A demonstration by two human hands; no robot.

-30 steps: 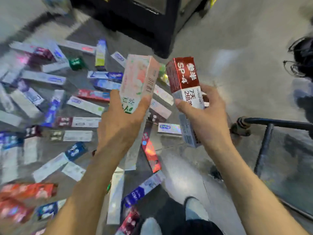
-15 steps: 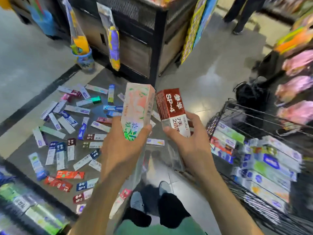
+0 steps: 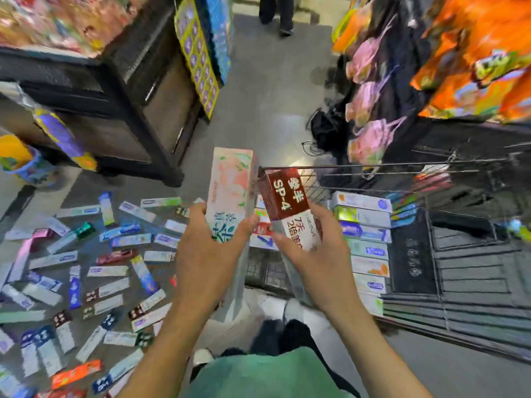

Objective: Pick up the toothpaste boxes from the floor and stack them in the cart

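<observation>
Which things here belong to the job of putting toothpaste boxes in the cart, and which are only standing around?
Belong to the job:
- pale peach box in the left hand
- red SP-4 box in the right hand
- boxes on the floor
- cart with stacked boxes

Only standing around:
- dark shelf unit
- pink bags
- black bag on the floor

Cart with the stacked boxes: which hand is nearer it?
Right. The right hand holds the red box beside the cart; the left hand, holding the pale box, is farther left.
</observation>
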